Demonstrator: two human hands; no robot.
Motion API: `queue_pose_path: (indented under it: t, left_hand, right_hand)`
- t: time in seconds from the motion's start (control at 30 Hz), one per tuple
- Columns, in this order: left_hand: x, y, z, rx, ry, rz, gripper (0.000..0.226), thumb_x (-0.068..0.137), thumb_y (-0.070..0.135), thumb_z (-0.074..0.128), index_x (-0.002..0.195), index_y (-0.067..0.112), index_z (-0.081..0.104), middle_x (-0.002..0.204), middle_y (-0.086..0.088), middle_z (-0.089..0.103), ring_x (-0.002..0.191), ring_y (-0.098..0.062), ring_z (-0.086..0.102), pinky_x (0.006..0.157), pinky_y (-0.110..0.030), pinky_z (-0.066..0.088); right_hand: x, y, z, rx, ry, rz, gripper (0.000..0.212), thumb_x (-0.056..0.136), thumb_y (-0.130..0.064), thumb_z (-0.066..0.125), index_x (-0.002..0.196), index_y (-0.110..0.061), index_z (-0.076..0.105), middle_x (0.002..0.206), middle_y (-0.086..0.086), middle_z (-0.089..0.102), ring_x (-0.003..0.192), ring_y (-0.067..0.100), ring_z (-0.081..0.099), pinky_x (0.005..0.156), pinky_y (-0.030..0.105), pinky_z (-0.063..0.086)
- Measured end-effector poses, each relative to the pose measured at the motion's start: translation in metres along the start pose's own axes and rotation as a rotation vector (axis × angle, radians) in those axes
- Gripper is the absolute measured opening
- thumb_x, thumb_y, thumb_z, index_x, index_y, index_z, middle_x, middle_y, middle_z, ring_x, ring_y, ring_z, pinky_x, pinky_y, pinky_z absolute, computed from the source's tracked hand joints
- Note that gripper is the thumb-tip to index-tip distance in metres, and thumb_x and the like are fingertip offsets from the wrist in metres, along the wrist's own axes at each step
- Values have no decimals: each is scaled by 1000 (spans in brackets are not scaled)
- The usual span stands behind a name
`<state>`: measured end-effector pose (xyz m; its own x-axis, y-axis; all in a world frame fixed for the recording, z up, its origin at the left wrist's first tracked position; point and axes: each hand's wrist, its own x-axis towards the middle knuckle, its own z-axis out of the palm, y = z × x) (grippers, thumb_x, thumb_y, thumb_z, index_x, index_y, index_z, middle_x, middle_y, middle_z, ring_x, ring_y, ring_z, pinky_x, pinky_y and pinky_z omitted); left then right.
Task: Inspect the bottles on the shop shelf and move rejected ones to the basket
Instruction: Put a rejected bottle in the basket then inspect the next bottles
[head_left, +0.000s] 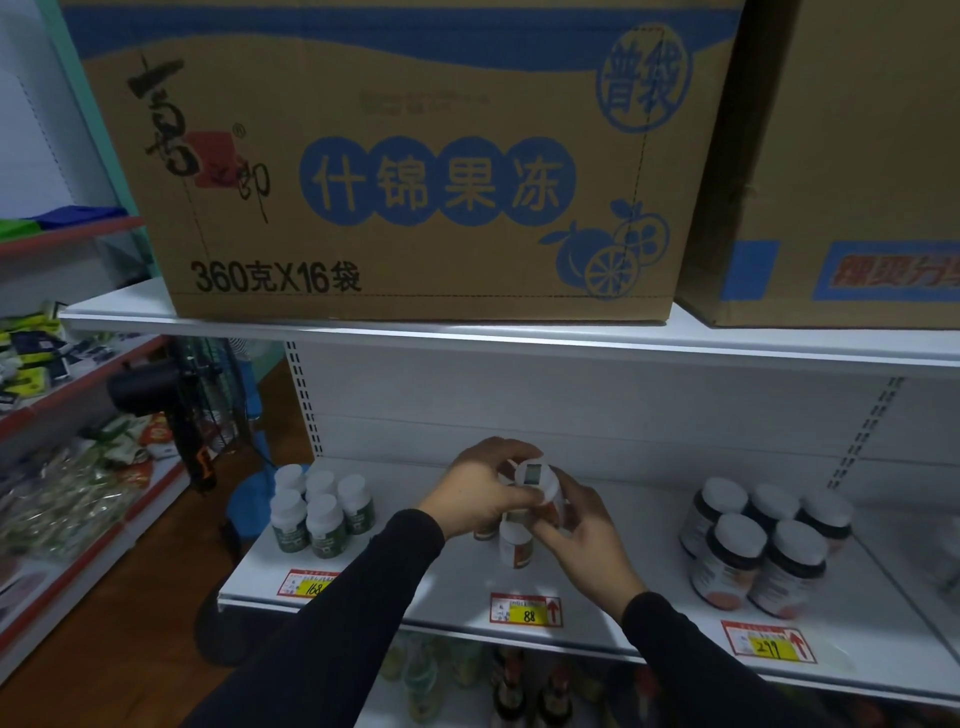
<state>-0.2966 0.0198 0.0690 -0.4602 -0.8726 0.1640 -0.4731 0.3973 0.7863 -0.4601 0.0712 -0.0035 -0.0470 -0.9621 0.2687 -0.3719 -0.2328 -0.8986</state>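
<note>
- Both hands are holding one white-capped bottle (535, 480) just above the middle shelf (613, 618), tilting its cap toward the camera: the left hand (480, 493) is curling over it from the left, while the right hand (582, 525) is cradling its body from below.
- A small dark label or sticker is showing on the cap's top; the bottle's body is mostly hiding behind the fingers, so its own label cannot be read.
- Risk is sitting directly underneath: a second orange-labelled bottle (515, 545) is standing on the shelf just below the hands, and a careless lowering or a loosening grip would likely be knocking it over.
- A dropped bottle could also be rolling off the shelf's front edge near the "88" price tag (525, 610).
- Green-labelled bottles (319, 512) are grouping at the left, dark-bodied bottles (763, 545) at the right, both well apart from the hands.
- No basket is appearing in view, so any rejected bottle would be travelling out of frame.
</note>
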Motion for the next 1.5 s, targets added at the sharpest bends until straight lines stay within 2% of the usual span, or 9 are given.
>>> queue_pose_path:
  t: [0.13, 0.27, 0.37, 0.47, 0.8, 0.87, 1.03, 1.17, 1.5]
  left_hand:
    - [10, 0, 5, 136, -63, -6, 48, 82, 31, 75, 127, 24, 60, 120, 4, 60, 102, -11, 58, 85, -20, 46]
    - [23, -3, 17, 182, -90, -13, 44, 86, 32, 71, 127, 22, 59, 121, 2, 59, 102, -13, 57, 88, -24, 45]
    - [37, -10, 27, 216, -102, -8, 45, 89, 35, 68, 130, 22, 57, 121, 2, 58, 99, -11, 54, 85, -21, 41]
    - [51, -21, 38, 258, -114, -3, 47, 90, 36, 67, 133, 19, 55, 123, 0, 57, 98, -9, 51, 85, -17, 36]
    - [78, -58, 69, 352, -150, -62, 47, 93, 32, 64, 135, 15, 53, 128, -7, 56, 118, -22, 50, 95, -24, 34]
    - [80, -63, 73, 384, -153, -76, 48, 93, 34, 63, 136, 17, 52, 130, -6, 55, 121, -22, 48, 99, -26, 33]
    - [82, -69, 78, 479, -162, -113, 49, 93, 37, 60, 138, 19, 51, 134, -5, 53, 123, -24, 47, 103, -32, 35]
    - [82, -68, 83, 538, -180, -119, 49, 94, 37, 58, 139, 19, 50, 136, -6, 53, 125, -24, 47, 106, -34, 33]
    - [78, -65, 87, 549, -152, -134, 47, 93, 35, 57, 138, 20, 51, 134, -6, 54, 123, -23, 49, 102, -34, 36]
  right_hand:
    - [1, 11, -3, -17, -14, 32, 42, 88, -38, 71, 126, -46, 54, 121, -10, 62, 109, -1, 59, 91, 18, 51]
    - [3, 33, -9, -53, -2, 111, 49, 85, -52, 67, 131, -46, 51, 124, -9, 59, 112, 4, 57, 95, 27, 50]
    - [4, 49, -14, -116, 21, 185, 56, 85, -53, 67, 136, -37, 47, 124, -10, 54, 112, 3, 54, 89, 15, 44]
    - [5, 64, -20, -166, 33, 283, 68, 88, -50, 66, 146, -30, 37, 137, -6, 47, 122, 11, 51, 97, 20, 41]
    - [-12, 112, -24, -707, -158, 279, 78, 94, -67, 36, 156, -22, 21, 164, 1, 10, 151, 18, 8, 119, 24, 5]
    - [-14, 117, -20, -799, -177, 261, 85, 88, -73, 24, 154, -20, 29, 163, 7, 18, 150, 24, 15, 121, 31, 7]
    - [-15, 133, -14, -862, -193, 302, 74, 93, -67, 27, 125, -13, 66, 136, 17, 59, 123, 36, 59, 105, 49, 40]
    - [-16, 136, -13, -908, -208, 307, 80, 94, -68, 16, 126, -14, 66, 136, 17, 59, 124, 36, 58, 106, 48, 36]
    - [-15, 138, -14, -902, -251, 331, 79, 94, -68, 17, 127, -14, 65, 137, 18, 58, 125, 36, 57, 107, 51, 36]
